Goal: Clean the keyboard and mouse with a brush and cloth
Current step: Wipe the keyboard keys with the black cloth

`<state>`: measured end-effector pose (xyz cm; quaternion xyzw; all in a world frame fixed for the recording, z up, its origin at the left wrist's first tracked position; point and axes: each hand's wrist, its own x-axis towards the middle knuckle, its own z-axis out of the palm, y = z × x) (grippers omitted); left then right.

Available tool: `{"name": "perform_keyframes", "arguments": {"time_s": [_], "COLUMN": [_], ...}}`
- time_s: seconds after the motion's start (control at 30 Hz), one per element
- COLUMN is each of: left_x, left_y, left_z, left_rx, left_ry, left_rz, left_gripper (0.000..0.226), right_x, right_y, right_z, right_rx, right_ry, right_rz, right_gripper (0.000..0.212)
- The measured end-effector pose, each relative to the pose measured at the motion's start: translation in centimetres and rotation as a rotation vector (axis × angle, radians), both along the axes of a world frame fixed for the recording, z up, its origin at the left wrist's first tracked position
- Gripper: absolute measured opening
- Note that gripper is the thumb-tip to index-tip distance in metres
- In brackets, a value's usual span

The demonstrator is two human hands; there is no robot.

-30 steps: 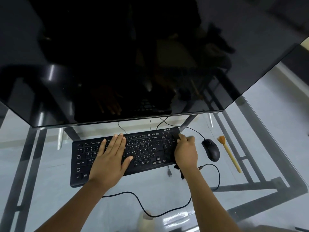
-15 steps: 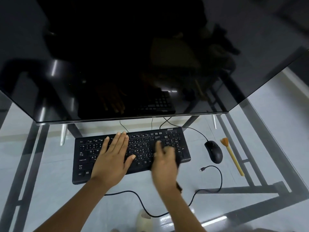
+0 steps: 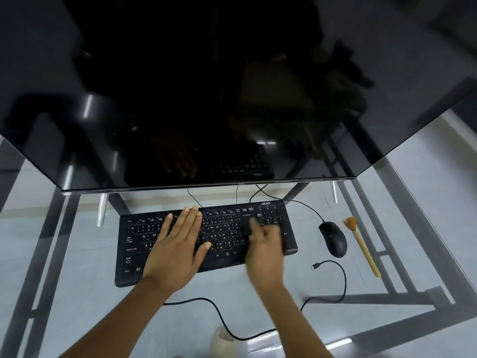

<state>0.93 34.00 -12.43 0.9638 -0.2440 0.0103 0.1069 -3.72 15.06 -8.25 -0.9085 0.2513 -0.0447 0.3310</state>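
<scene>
Currently wiping the keyboard's right half

Flat on the keys, the left hand (image 3: 178, 244) steadies the keyboard (image 3: 206, 241) with straight fingers held close together. Blurred over the right-hand keys, the right hand (image 3: 264, 244) seems to be wiping; whether its fingers pinch a cloth I cannot tell. Next, I judge, the mouse (image 3: 333, 239) needs attention. The keyboard lies on the glass desk (image 3: 413, 228) below the monitor (image 3: 180, 86), long axis left to right. Beside the mouse, the brush (image 3: 361, 244) points its bristles away.
</scene>
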Motion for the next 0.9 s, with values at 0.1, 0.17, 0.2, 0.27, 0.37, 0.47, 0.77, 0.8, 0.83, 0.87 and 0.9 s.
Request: {"name": "perform_keyframes", "arguments": {"time_s": [0.1,0.17,0.2,0.27,0.37,0.47,0.77,0.8,0.83,0.87,0.9], "left_x": [0.1,0.1,0.1,0.2,0.1,0.1,0.5,0.8,0.9,0.9,0.8], "left_y": [-0.1,0.0,0.0,0.0,0.1,0.0,0.8,1.8,3.3,5.0,6.8], "left_z": [0.1,0.1,0.1,0.0,0.0,0.1,0.4,0.5,0.5,0.4,0.3], "left_rx": [0.001,0.009,0.015,0.026,0.031,0.023,0.038,0.024,0.001,-0.023,-0.043], "left_ry": [0.010,0.018,0.018,0.013,0.012,0.019,0.031,0.031,0.032,0.032,0.035], "left_rz": [0.001,0.003,0.004,0.006,0.008,0.012,-0.008,0.032,0.101,0.179,0.242], "left_gripper": [0.068,0.068,0.068,0.068,0.068,0.067,0.071,0.072,0.072,0.072,0.072], "right_x": [0.6,2.0,3.1,5.0,7.0,6.8,3.9,3.5,3.0,2.4,1.8], "right_y": [2.3,-0.9,-3.0,-6.1,-5.0,-0.3,-4.4,-5.8,-6.9,-7.5,-7.6], "right_z": [0.6,0.2,0.0,0.0,0.1,-0.3,-1.6,-1.4,-1.3,-1.1,-1.0], "right_rx": [-0.089,-0.104,-0.155,-0.284,-0.310,-0.305,-0.186,-0.219,-0.238,-0.250,-0.259], "right_ry": [0.067,0.132,0.125,0.110,0.062,0.025,-0.063,-0.065,-0.084,-0.119,-0.161], "right_rz": [0.344,0.261,0.189,-0.030,-0.149,0.100,0.332,0.285,0.261,0.258,0.281], "right_gripper": [0.021,0.017,0.033,0.047,0.041,0.039,0.052,0.047,0.041,0.038,0.037]}}
